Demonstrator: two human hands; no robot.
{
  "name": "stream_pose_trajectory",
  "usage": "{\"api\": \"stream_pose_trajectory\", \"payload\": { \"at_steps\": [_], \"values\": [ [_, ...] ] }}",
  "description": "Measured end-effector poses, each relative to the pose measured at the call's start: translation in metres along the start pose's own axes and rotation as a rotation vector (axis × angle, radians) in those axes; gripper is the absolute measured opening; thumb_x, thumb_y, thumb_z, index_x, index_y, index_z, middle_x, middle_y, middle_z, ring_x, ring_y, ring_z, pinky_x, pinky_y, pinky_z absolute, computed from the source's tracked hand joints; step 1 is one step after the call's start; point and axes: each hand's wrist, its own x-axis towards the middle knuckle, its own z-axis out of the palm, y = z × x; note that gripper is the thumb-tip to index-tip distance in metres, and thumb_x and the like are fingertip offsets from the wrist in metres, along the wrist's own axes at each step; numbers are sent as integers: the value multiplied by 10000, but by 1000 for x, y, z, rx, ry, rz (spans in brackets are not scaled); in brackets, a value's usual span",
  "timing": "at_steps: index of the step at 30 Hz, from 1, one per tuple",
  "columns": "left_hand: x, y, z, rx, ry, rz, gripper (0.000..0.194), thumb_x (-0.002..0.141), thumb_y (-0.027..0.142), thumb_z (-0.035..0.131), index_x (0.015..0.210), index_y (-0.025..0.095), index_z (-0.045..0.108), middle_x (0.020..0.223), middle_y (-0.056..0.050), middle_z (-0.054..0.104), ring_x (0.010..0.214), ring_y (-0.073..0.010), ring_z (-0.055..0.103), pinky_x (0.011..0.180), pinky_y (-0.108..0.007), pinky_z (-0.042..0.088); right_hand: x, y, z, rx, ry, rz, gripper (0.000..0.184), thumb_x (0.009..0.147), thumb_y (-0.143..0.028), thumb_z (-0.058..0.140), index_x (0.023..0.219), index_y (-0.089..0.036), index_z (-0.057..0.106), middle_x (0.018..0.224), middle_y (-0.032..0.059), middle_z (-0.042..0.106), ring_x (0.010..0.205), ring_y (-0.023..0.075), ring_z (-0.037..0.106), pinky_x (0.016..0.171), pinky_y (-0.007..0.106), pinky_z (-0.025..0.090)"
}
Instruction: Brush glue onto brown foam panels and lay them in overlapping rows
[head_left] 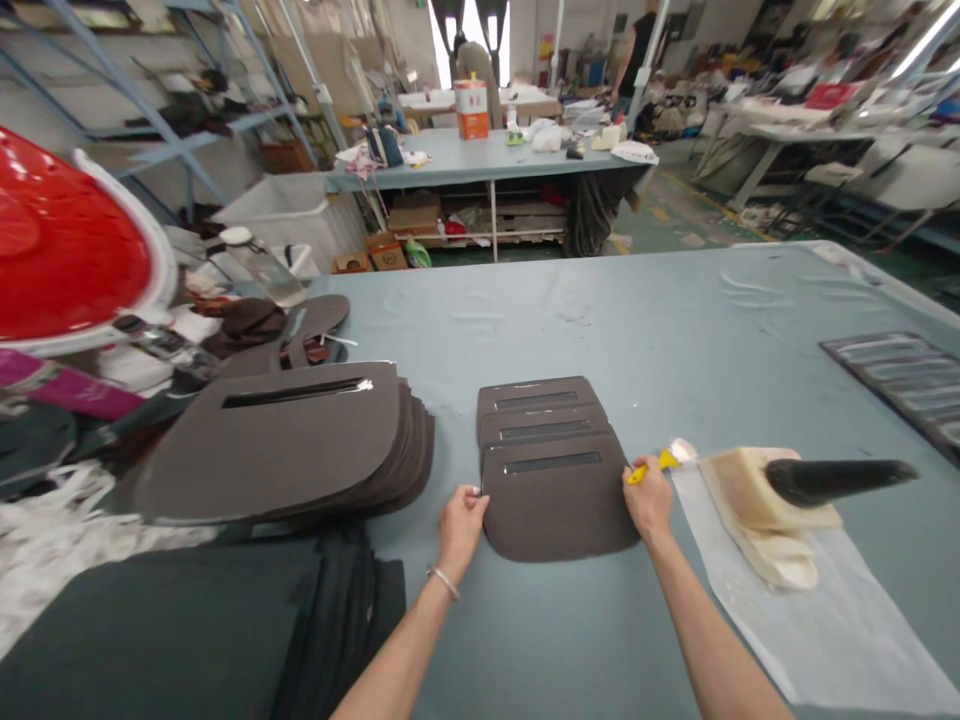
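at the lower left of the frame lies one dark fabric stack [172, 630]; above it, one pile of large brown panels [300, 440], its layers too many to count, likely piled to save room. near the lower centre, the left hand [461, 525] has fingers pinched at the left edge of the front panel [562, 510]. two more small panels [525, 400] lie behind, three in all, overlapping perhaps to leave each upper strip bare. the right hand [649, 500] curls its fingers around one yellow brush [667, 459] while touching the panel's right edge, probably to steady it. at lower right, one white sheet [862, 640] seemingly shields the table [570, 310] beneath one cream-crusted object [750, 490].
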Motion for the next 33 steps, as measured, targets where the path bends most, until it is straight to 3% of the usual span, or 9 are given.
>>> {"api": "stream_pose_trajectory", "payload": {
  "at_steps": [14, 25, 33],
  "values": [
    [9, -11, 10, -137, 106, -160, 169, 711, 320, 643, 766, 175, 578, 686, -17, 669, 604, -131, 623, 577, -220, 434, -3, -9, 1, -120, -21, 56, 228, 808, -330, 546, 981, -182, 570, 699, 16, 535, 595, 138, 425, 592, 257, 236],
    [0, 2, 1, 101, 65, -16, 107, 772, 308, 598, 803, 211, 566, 747, -8, 682, 686, -142, 630, 617, -219, 388, -5, -17, -6, -130, -36, 43, 198, 835, -274, 542, 993, -157, 560, 743, 11, 515, 604, 106, 372, 580, 239, 189],
    [1, 6, -1, 134, 36, -11, 107, 776, 313, 588, 798, 212, 560, 753, -9, 680, 698, -147, 637, 630, -221, 398, -5, -16, -5, -100, -44, 59, 162, 844, -263, 536, 975, -170, 555, 694, -17, 457, 584, 94, 314, 572, 230, 176]
  ]
}}
